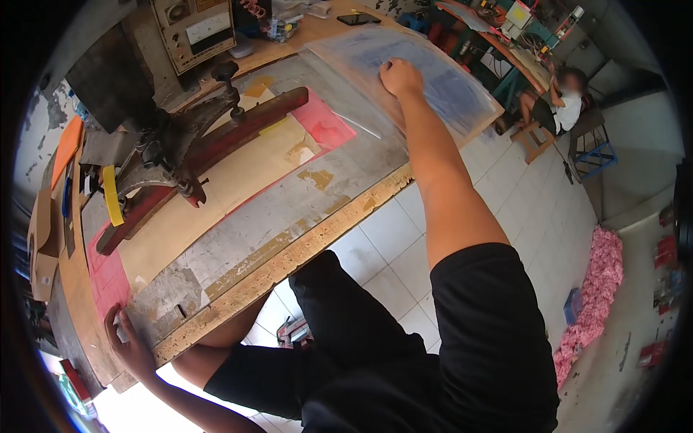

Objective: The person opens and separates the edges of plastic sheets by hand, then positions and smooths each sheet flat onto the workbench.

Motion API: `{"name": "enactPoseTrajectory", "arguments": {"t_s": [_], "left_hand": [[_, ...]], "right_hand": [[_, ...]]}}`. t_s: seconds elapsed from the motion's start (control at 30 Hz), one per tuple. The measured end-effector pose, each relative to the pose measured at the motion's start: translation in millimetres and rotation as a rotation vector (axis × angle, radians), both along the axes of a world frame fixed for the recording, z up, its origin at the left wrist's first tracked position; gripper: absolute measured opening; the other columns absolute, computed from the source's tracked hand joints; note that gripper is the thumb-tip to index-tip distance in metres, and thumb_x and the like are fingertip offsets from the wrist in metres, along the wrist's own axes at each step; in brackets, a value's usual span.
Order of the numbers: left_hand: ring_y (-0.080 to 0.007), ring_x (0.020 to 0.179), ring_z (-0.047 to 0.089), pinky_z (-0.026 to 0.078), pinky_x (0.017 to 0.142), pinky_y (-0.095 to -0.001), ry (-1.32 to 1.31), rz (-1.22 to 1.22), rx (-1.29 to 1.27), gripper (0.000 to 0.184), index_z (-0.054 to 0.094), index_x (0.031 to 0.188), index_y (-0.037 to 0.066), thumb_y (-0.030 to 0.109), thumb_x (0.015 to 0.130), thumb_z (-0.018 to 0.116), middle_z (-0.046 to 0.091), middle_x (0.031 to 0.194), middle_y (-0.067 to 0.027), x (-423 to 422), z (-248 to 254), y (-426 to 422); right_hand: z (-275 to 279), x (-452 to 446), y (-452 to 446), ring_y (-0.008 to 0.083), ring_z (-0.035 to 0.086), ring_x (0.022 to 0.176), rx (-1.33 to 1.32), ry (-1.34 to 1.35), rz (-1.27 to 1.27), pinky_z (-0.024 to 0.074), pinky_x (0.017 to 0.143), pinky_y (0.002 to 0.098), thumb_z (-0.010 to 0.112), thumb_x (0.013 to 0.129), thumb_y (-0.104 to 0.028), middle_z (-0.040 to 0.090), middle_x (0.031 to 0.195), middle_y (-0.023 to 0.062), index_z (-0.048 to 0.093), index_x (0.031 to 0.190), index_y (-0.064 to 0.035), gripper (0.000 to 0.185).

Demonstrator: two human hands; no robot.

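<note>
My left hand (131,345) rests at the near left corner of the grey machine bed (238,242), its fingers spread beside a pink strip (108,278). On the right, my right hand (401,77) is closed over a stack of clear plastic sheets (451,86); what its fingers hold, if anything, is hidden. Between my hands lies a beige panel (209,209) with a pink piece (328,126) at its far right end. A long dark red bar (245,133) from the machine head crosses above this panel.
A control box (193,36) with a meter stands behind the bed. A phone (359,19) lies at the back. A worn wooden edge (289,263) runs along the front. Another person (567,101) sits at a far bench. Pink material (595,303) is heaped on the right floor.
</note>
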State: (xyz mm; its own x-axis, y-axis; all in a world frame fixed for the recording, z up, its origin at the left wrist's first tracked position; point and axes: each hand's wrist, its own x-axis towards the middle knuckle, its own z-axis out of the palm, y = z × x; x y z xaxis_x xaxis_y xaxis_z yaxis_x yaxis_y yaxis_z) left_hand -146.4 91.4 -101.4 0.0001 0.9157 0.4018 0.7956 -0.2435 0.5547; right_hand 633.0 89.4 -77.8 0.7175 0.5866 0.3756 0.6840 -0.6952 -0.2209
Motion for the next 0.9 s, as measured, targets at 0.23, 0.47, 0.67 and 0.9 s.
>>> {"name": "enactPoseTrajectory", "arguments": {"t_s": [0.23,0.47,0.67,0.9], "left_hand": [[-0.026,0.118,0.064,0.044,0.106,-0.0397,-0.035,0.007,0.001,0.039,0.068,0.126,0.003,0.036,0.108,0.058,0.072,0.124,-0.0115,-0.4,-4.0,2.4],[-0.0236,0.114,0.064,0.046,0.103,-0.0375,0.002,0.044,-0.005,0.033,0.069,0.125,0.005,0.031,0.107,0.061,0.072,0.12,-0.0099,8.8,4.0,-5.2],[-0.0255,0.118,0.065,0.045,0.107,-0.0383,-0.016,0.017,0.016,0.03,0.07,0.124,0.004,0.027,0.105,0.063,0.072,0.122,-0.0111,12.5,8.4,-6.4],[-0.0257,0.118,0.066,0.045,0.107,-0.0396,-0.01,-0.015,0.043,0.028,0.07,0.123,0.004,0.024,0.104,0.064,0.073,0.12,-0.0117,7.8,6.3,-4.7]], "right_hand": [[-1.8,3.1,0.3,0.0349,0.068,0.117,0.022,-0.024,-0.008,0.0519,0.103,0.0471,0.05,0.098,-0.035,0.073,0.123,0.0187,0.076,0.116,-0.0056,0.043],[-16.1,21.8,7.0,0.0402,0.07,0.111,0.055,-0.052,-0.027,0.0551,0.097,0.05,0.056,0.093,-0.038,0.075,0.115,0.0159,0.078,0.117,-0.0178,0.038],[-12.7,20.6,7.6,0.0391,0.069,0.114,0.034,-0.026,-0.002,0.054,0.1,0.0488,0.054,0.095,-0.036,0.074,0.121,0.0183,0.075,0.122,-0.0128,0.042],[-14.4,25.1,7.4,0.0384,0.07,0.111,0.031,-0.063,-0.012,0.055,0.097,0.0491,0.055,0.096,-0.039,0.075,0.119,0.0161,0.076,0.122,-0.0156,0.04]]}}
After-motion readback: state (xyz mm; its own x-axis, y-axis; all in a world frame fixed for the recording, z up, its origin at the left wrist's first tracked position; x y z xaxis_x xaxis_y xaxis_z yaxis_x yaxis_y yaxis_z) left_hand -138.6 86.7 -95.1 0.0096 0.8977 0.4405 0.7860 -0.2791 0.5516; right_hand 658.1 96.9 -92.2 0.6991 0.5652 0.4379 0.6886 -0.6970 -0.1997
